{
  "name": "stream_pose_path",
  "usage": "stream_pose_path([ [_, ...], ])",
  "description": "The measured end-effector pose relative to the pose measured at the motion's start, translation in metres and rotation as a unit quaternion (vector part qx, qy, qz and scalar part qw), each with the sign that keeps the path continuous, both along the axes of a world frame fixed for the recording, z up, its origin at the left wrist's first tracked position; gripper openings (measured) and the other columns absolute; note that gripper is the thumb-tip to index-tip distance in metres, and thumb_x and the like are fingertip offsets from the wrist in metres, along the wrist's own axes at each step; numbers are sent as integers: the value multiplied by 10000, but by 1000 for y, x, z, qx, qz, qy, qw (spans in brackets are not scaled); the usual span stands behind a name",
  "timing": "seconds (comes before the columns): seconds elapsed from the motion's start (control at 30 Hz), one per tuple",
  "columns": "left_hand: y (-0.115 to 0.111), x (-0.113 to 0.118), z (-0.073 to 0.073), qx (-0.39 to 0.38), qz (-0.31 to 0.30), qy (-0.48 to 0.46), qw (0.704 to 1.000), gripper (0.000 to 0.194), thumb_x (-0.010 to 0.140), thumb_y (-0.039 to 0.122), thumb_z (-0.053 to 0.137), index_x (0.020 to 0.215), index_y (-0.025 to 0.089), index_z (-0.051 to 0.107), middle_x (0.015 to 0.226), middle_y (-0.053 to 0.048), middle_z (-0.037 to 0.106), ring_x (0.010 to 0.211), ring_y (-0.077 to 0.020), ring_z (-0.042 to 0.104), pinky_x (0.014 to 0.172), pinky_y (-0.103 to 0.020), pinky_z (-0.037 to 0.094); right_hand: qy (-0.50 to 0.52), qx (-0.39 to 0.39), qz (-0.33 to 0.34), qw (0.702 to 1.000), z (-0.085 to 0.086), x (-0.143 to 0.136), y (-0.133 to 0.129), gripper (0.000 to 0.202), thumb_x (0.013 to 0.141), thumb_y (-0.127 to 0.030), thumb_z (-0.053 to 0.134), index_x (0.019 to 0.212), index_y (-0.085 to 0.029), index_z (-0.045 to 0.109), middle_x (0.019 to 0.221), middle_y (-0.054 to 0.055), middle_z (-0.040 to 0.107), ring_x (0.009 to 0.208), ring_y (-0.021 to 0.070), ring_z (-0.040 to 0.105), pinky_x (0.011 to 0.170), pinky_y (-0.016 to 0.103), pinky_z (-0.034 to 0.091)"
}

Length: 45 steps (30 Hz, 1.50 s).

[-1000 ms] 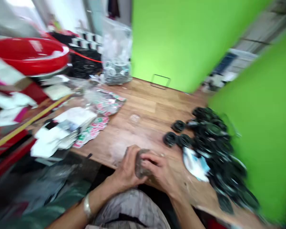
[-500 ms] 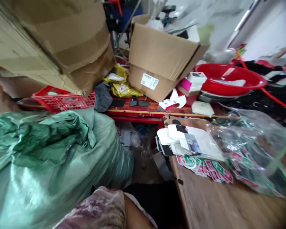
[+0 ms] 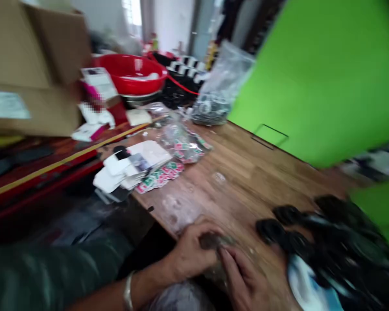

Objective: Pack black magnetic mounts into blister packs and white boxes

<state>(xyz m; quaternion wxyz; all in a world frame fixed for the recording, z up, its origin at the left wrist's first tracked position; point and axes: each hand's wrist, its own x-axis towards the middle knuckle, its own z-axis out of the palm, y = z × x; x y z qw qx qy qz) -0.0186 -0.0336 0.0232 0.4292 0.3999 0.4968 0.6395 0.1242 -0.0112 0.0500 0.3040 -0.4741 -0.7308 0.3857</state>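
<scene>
Dark, blurred item btwn L hand & R hand, near edge of wood table; L fingers curled round it, R thumb & fingers pinching its side. Black rings on table, R.

Wood-grain counter, smooth with a slight sheen, at centre — glossy red basin at upper left, matt brown cardboard box beside it; clear, shiny plastic bag at upper centre; metallic-looking bangle at lower left.
</scene>
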Motion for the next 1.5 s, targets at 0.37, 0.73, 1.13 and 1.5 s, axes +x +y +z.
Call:
stream_pose_path([
  [0.37, -3, -41, -10, -132, 17, -95, 987, 581, 519, 217, 807, 1067, 204, 615, 1132, -67, 591, 1008, -218, 564, 807, -277, 487, -154, 144, -6, 977, 26, 1, 50, 144, 839, -265, 560, 915, -177, 643, 781, 47, 620, 684, 150, 560, 613, 238, 413],
  [0.73, -3, -14, -21, -81, -64, -67, 992, 539, 556, 197, 811, 1063, 239, 634, 1306, -79, 471, 1245, -287, 431, 1024, -403, 401, 194, -98, 25, 976, -25, -18, 23, 143, 677, -185, 693, 796, -198, 615, 596, -79, 442, 541, 73, 389, 520, 178, 321],
  [1.13, -3, -5, -16, -50, -94, 1, 994, 486, 601, 207, 781, 1064, 253, 643, 1284, -66, 465, 1272, -273, 394, 1060, -385, 345, 204, -179, 125, 954, -21, 1, 32, 140, 762, -291, 655, 796, -183, 737, 717, -12, 667, 683, 123, 593, 637, 214, 433],
  [1.5, 6, -19, -5, -67, 0, -11, 998, 370, 586, 190, 732, 953, 222, 696, 1188, -62, 574, 1181, -264, 481, 1017, -374, 389, -16, 186, 75, 980, 2, -9, 18, 313, 902, -204, 350, 624, -193, 493, 603, -2, 520, 554, 111, 475, 570, 222, 380],
])
